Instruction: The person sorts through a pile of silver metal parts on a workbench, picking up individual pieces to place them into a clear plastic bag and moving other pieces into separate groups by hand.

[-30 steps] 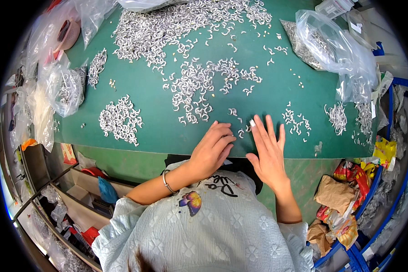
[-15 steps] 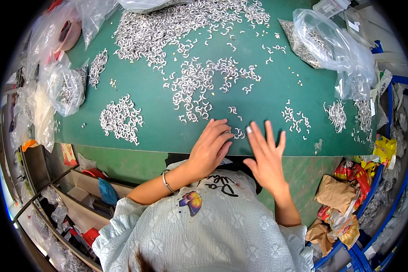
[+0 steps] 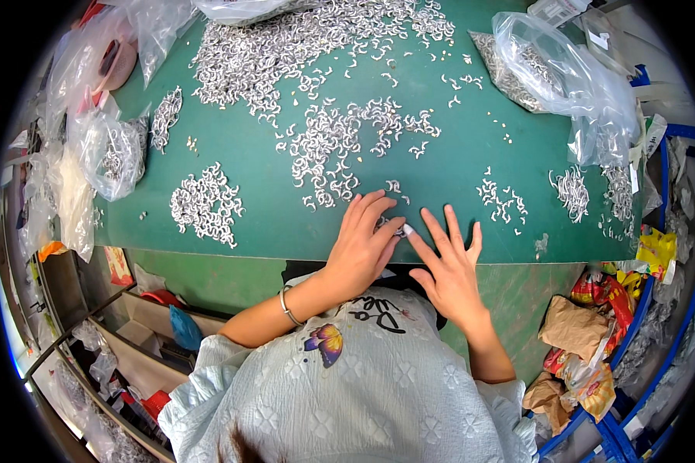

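Small silvery, crescent-shaped metal pieces [image 3: 322, 150] lie scattered over the green tabletop in front of me. My left hand [image 3: 363, 243], with a bangle on its wrist, rests near the table's front edge, fingers slightly bent and apart. Beneath and beside its fingertips are a few crescents [image 3: 388, 224], partly hidden. My right hand [image 3: 449, 270] is spread just to the right, its index fingertip touching or close to those same pieces. Just beyond the hands lie a few loose crescents [image 3: 394, 187]. Neither hand visibly lifts anything.
A large heap of crescents [image 3: 247, 62] covers the far side. Smaller piles sit at left [image 3: 206, 204] and right [image 3: 570, 194]. Clear plastic bags of pieces stand at left [image 3: 116, 154] and far right [image 3: 517, 73]. Shelving with packages [image 3: 575, 332] flanks my right side.
My right hand has shifted slightly left, its index finger now against the pieces by my left hand. My left fingers have moved a little further out over those pieces.
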Available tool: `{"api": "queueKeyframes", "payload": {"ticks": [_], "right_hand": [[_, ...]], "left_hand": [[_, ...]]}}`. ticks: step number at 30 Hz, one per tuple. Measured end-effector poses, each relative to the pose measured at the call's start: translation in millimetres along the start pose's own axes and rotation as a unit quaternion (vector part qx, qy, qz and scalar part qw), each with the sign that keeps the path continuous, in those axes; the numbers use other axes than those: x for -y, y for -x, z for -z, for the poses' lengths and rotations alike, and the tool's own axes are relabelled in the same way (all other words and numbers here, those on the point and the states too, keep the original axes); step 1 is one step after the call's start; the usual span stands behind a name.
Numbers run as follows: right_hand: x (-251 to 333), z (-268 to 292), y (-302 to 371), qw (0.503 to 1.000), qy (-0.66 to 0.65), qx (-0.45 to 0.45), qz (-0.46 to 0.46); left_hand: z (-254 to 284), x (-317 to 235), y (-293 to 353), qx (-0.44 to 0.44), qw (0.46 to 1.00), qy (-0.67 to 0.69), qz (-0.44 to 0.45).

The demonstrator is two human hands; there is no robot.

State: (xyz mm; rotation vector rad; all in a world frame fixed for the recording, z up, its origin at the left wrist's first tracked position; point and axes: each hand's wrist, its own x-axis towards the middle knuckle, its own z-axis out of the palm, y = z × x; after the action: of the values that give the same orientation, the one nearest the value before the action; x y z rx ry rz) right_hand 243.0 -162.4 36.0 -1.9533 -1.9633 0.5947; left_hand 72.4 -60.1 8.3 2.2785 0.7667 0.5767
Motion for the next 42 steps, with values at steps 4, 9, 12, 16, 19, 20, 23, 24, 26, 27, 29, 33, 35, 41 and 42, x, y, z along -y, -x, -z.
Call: {"api": "queueKeyframes", "payload": {"ticks": [4,9,12,16,19,20,23,24,26,27,29,33,35,41,42], "right_hand": [[-2.5,-0.6,2.7,1.000,-0.001,-0.007,-0.013],[0.9,-1.4,-3.7,0.999,-0.034,-0.028,-0.004],[2.3,-9.5,-9.7,0.999,-0.035,-0.035,0.008],[2.9,-5.9,-9.4,0.999,-0.002,-0.048,-0.001],[4.5,-5.8,-11.7,0.997,-0.027,-0.064,0.033],[6.3,-8.2,-12.2,0.998,-0.028,-0.043,0.031],[3.8,-10.4,-10.8,0.999,-0.005,-0.052,0.011],[2.5,-8.3,-10.2,0.998,0.004,-0.058,0.003],[1.4,-7.5,-9.9,0.998,0.001,-0.070,-0.006],[0.6,-8.3,-10.1,0.997,-0.011,-0.075,-0.007],[0.4,-8.8,-10.0,0.997,-0.016,-0.075,-0.010],[-1.4,-7.1,-6.8,0.997,0.020,-0.066,-0.035],[-5.0,-4.6,-7.2,0.994,0.020,-0.089,-0.055],[-9.4,-4.7,-5.2,0.990,0.082,-0.073,-0.085],[-11.6,-2.5,-4.6,0.985,0.108,-0.081,-0.110]], "left_hand": [[0.7,3.2,3.1,0.000,0.999,0.049,0.017],[0.9,1.0,2.4,-0.011,0.998,0.056,0.020],[0.0,2.4,2.7,-0.025,0.998,0.057,0.017],[1.0,3.2,4.0,-0.030,0.997,0.066,0.028],[-1.7,5.2,4.7,-0.039,0.998,0.052,0.015],[-1.3,5.1,4.5,-0.038,0.998,0.054,0.018],[-1.3,4.9,5.7,-0.036,0.997,0.066,0.034],[-2.9,5.7,7.4,-0.038,0.996,0.071,0.043],[-3.6,5.7,8.3,-0.040,0.995,0.078,0.052],[-3.0,5.1,7.8,-0.040,0.995,0.080,0.052],[-1.5,4.1,6.6,-0.041,0.995,0.073,0.045],[2.4,1.1,3.4,-0.037,0.998,0.046,0.020],[2.3,0.4,3.4,-0.031,0.998,0.046,0.003],[-7.8,-1.1,4.6,0.052,0.993,0.020,-0.102],[-7.0,-1.4,4.8,0.056,0.993,0.005,-0.105]]}}
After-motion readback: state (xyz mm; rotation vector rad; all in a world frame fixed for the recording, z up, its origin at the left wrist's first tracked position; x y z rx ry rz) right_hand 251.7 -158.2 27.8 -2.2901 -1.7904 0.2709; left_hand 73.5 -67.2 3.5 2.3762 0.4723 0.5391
